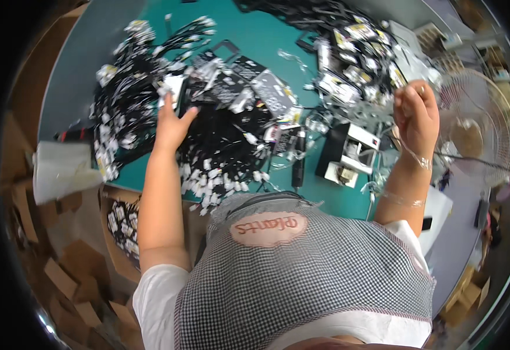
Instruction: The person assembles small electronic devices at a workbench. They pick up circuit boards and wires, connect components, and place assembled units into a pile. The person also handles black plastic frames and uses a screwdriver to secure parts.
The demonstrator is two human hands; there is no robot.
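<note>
My left hand (171,128) reaches over the table with its thumb spread away from the fingers. Its fingertips are at a small white piece (175,88), between two heaps of black cables; they do not visibly grip it. On its left lies a heap of black cables with white connectors (129,96); to its right is a second black cable bundle (223,137). My right hand (416,116) is raised at the right side, fingers curled in. A tiny brownish spot shows at its fingertips, too small to name. Clear plastic strands (409,204) loop around the right forearm.
A small white-and-black machine (351,154) stands right of the middle, beside a black pen-shaped tool (299,160). Flat dark packages (272,93) lie behind the cables. More bagged parts (354,58) cover the far right. A fan (471,125) stands beyond my right hand. Cardboard boxes (80,268) fill the floor at left.
</note>
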